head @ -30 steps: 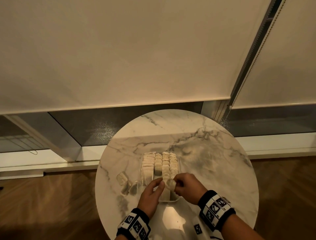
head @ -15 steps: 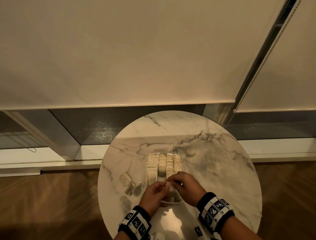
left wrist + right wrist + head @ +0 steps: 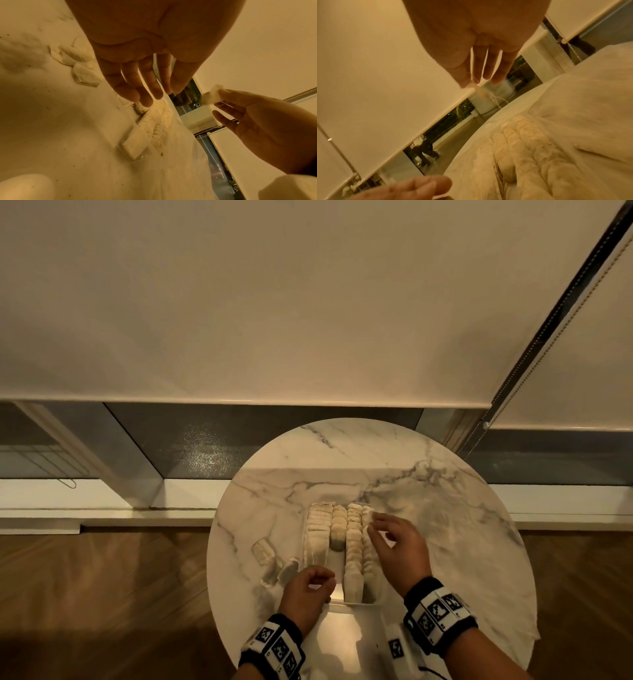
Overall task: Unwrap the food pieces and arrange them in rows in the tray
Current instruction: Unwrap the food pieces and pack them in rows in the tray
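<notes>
marble table [image 3: 445, 525] — tray [image 3: 356, 603] rows | right hand [image 3: 399, 546] pinching wrapper [image 3: 210, 95]

Right hand [image 3: 399, 546] hides tray's [image 3: 356, 605] far-right row; wrapper perhaps pinched.

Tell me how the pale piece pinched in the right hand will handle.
Probably light: the right hand holds the pale piece with just its fingers. Likely thin and floppy: seen from the right wrist it hangs narrow with loose strands.
</notes>
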Available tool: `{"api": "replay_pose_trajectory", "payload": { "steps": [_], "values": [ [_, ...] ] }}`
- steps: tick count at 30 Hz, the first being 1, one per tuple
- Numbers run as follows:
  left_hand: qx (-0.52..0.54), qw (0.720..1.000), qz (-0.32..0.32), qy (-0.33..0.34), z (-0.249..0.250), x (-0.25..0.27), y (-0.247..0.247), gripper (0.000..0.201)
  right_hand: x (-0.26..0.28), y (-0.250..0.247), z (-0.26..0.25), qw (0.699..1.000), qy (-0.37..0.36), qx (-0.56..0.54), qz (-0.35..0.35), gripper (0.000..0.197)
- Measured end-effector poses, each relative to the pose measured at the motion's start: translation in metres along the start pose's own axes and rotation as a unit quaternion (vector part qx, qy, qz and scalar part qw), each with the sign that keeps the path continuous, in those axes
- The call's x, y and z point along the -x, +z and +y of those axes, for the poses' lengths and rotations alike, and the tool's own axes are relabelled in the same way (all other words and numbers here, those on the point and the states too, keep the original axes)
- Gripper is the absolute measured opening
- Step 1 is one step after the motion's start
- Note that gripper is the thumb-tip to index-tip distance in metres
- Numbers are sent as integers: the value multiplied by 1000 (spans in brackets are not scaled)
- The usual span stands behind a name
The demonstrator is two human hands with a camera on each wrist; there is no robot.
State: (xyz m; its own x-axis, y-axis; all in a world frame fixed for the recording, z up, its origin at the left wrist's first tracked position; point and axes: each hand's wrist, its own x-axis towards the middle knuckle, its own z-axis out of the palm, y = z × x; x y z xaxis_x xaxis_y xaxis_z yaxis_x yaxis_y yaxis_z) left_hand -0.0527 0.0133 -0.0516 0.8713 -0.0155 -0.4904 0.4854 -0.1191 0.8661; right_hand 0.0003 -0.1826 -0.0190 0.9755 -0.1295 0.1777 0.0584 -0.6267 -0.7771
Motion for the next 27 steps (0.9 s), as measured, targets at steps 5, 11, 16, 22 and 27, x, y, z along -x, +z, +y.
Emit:
{"api": "replay_pose_trajectory", "payload": {
  "steps": [5,11,16,22,27],
  "values": [
    [4,1000,19,1,-6,-5,-12,10,8,7,-14,965,28,42,-257,11],
    [44,998,-33,-14,4,-8,-20,20,18,27,-30,950,67,-26,-303,12],
    [37,997,-59,18,7,-15,-23,17,12,35,-34,949,82,-29,-302,11],
    [3,997,-74,11,2,-30,-28,13,6,40,-30,941,115,11,-318,9],
    [-106,992,33,59,0,-44,-39,10,-5,50,-16,957,165,25,-237,11]
  ]
}}
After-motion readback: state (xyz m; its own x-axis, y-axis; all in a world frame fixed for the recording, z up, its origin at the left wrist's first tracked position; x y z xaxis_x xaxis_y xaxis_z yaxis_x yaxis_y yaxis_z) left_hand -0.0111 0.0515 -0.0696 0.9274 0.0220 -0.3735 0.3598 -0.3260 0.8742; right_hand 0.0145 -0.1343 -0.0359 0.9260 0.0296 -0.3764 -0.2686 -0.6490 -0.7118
